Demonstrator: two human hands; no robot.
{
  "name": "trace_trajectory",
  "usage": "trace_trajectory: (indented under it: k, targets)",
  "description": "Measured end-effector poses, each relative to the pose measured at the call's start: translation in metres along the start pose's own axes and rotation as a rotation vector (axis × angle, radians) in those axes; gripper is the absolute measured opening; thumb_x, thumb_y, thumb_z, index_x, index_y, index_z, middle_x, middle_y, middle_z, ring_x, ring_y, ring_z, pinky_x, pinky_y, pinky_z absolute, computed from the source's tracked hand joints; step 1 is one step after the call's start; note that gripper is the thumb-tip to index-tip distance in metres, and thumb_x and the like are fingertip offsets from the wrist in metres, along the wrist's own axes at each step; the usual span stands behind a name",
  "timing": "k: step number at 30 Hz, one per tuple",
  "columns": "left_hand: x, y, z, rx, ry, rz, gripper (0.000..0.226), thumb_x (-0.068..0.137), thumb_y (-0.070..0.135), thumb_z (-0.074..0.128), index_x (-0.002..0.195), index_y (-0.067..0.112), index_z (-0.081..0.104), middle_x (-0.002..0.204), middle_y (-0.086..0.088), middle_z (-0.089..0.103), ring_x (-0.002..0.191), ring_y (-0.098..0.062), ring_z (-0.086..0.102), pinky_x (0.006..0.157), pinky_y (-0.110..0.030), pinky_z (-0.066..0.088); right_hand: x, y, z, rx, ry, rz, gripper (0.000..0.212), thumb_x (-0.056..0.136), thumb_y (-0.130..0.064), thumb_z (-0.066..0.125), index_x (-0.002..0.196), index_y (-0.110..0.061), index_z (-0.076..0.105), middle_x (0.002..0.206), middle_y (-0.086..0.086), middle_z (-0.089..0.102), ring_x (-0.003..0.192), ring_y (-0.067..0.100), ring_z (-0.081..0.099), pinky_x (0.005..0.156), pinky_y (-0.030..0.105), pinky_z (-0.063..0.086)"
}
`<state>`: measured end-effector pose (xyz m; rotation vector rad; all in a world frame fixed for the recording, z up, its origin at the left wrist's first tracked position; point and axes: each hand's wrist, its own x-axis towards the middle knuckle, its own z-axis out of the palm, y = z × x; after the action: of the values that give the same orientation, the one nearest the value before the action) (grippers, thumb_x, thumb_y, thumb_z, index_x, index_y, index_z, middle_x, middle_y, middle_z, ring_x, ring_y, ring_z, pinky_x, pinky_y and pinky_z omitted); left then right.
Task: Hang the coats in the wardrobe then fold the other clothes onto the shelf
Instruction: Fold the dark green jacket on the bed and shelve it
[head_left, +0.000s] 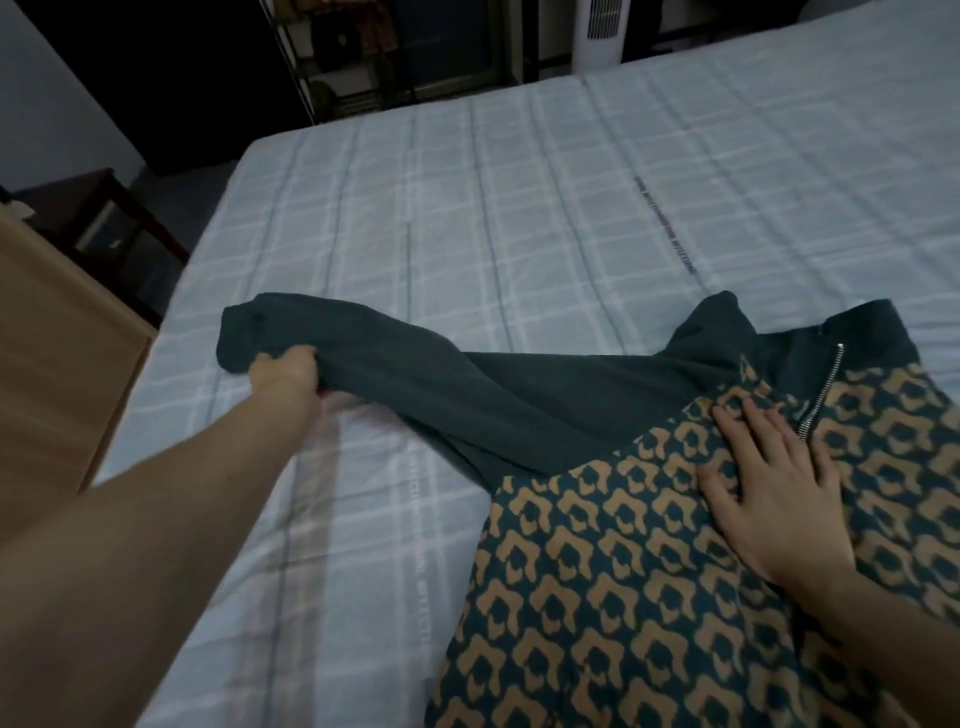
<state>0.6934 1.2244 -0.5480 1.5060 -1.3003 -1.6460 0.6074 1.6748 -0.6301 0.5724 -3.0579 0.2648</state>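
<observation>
A dark teal garment with a tan repeating pattern (623, 597) lies on the bed at the lower right, with a silver zip (821, 389) at its collar. Its plain teal sleeve (441, 395) stretches out to the left across the sheet. My left hand (283, 376) is closed on the sleeve close to the cuff, lifting it slightly off the bed. My right hand (769, 488) lies flat, fingers spread, on the patterned chest just left of the zip.
The bed (519, 197) has a pale blue checked sheet. A light wooden cabinet (57, 343) stands at the left edge, a dark side table (104, 218) behind it. A metal rack (353, 57) and a white tower fan (597, 31) stand beyond the bed.
</observation>
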Motion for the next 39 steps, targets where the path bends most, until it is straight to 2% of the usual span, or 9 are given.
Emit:
trace_trajectory:
  k: [5, 9, 13, 16, 18, 23, 30, 33, 39]
  targets:
    - [-0.014, 0.062, 0.023, -0.1, 0.204, 0.311, 0.05, 0.094, 0.014, 0.04, 0.143, 0.024, 0.032, 0.139, -0.004, 0.038, 0.11, -0.02, 0.049, 0.099, -0.04, 0.048, 0.0, 0.0, -0.006, -0.026, -0.038, 0.006, 0.067, 0.091, -0.065, 0.016, 0.152, -0.036, 0.016, 0.161, -0.006, 0.016, 0.148, 0.015, 0.01, 0.12, 0.046, 0.005]
    - [-0.062, 0.098, 0.065, 0.095, 0.054, 0.716, 0.046, 0.087, 0.015, 0.035, 0.13, 0.031, 0.037, 0.129, 0.004, 0.042, 0.117, -0.014, 0.048, 0.109, -0.035, 0.038, 0.003, 0.003, -0.016, -0.003, -0.16, 0.009, 0.07, 0.089, -0.067, 0.017, 0.152, -0.037, 0.006, 0.162, -0.007, 0.003, 0.148, 0.015, -0.001, 0.12, 0.048, -0.002]
    - [-0.181, 0.091, 0.105, 0.279, -0.445, 1.33, 0.044, 0.078, -0.001, 0.039, 0.108, 0.031, 0.042, 0.125, -0.002, 0.044, 0.119, -0.012, 0.044, 0.109, -0.03, 0.033, 0.018, -0.004, -0.062, 0.388, -0.27, 0.09, 0.08, 0.08, -0.076, 0.032, 0.15, -0.037, 0.023, 0.161, -0.007, 0.009, 0.148, 0.014, 0.005, 0.12, 0.05, -0.004]
    - [-0.253, 0.025, 0.133, 0.549, -1.041, 1.581, 0.042, 0.079, -0.008, 0.042, 0.11, 0.017, 0.057, 0.151, -0.008, 0.035, 0.142, -0.019, 0.031, 0.116, -0.045, 0.027, -0.006, 0.005, -0.132, 1.397, 0.052, 0.285, 0.084, 0.069, -0.079, 0.05, 0.138, -0.031, 0.049, 0.145, -0.007, 0.047, 0.133, 0.012, 0.043, 0.113, 0.049, 0.031]
    - [-0.296, -0.03, 0.14, 0.879, -1.277, 1.577, 0.052, 0.079, -0.001, 0.041, 0.126, 0.019, 0.053, 0.16, -0.001, 0.021, 0.147, -0.019, 0.02, 0.115, -0.054, 0.024, -0.028, 0.026, -0.164, 1.938, -0.019, 0.376, 0.084, 0.069, -0.076, 0.053, 0.134, -0.023, 0.054, 0.132, 0.002, 0.061, 0.119, 0.022, 0.06, 0.099, 0.052, 0.047]
    - [-0.328, -0.117, 0.133, 1.167, -1.522, 1.564, 0.06, 0.093, 0.046, 0.053, 0.146, 0.022, 0.037, 0.163, 0.009, 0.002, 0.149, -0.008, 0.001, 0.122, -0.041, 0.001, -0.059, 0.081, -0.137, 1.587, 0.088, 0.911, 0.026, 0.084, -0.024, 0.073, 0.103, -0.007, 0.067, 0.105, 0.015, 0.072, 0.092, 0.031, 0.07, 0.081, 0.047, 0.058]
    - [-0.24, -0.116, 0.083, 0.895, -0.494, 1.129, 0.029, 0.085, 0.007, 0.044, 0.108, 0.015, 0.058, 0.124, -0.006, 0.052, 0.115, -0.03, 0.048, 0.1, -0.043, 0.039, -0.076, 0.131, -0.131, 1.775, -0.048, 1.017, 0.029, 0.082, -0.022, 0.072, 0.11, -0.015, 0.065, 0.105, 0.003, 0.072, 0.096, 0.022, 0.069, 0.083, 0.041, 0.056]
    - [-0.193, -0.096, 0.082, 1.189, -0.55, 0.833, 0.05, 0.083, 0.007, 0.063, 0.13, 0.021, 0.051, 0.123, -0.008, 0.058, 0.113, -0.031, 0.053, 0.098, -0.046, 0.045, -0.07, 0.142, -0.132, 1.711, -0.165, 0.995, 0.034, 0.081, -0.03, 0.074, 0.111, -0.017, 0.066, 0.108, 0.004, 0.07, 0.099, 0.023, 0.067, 0.079, 0.038, 0.057]
    - [-0.19, -0.035, 0.114, 1.187, -0.666, 0.793, 0.012, 0.09, 0.018, 0.066, 0.08, 0.023, 0.069, 0.08, 0.001, 0.069, 0.073, -0.01, 0.06, 0.067, -0.019, 0.045, -0.073, 0.157, -0.154, 1.784, 0.111, 0.695, 0.029, 0.089, -0.002, 0.058, 0.115, -0.01, 0.067, 0.106, 0.01, 0.073, 0.096, 0.025, 0.071, 0.078, 0.034, 0.059]
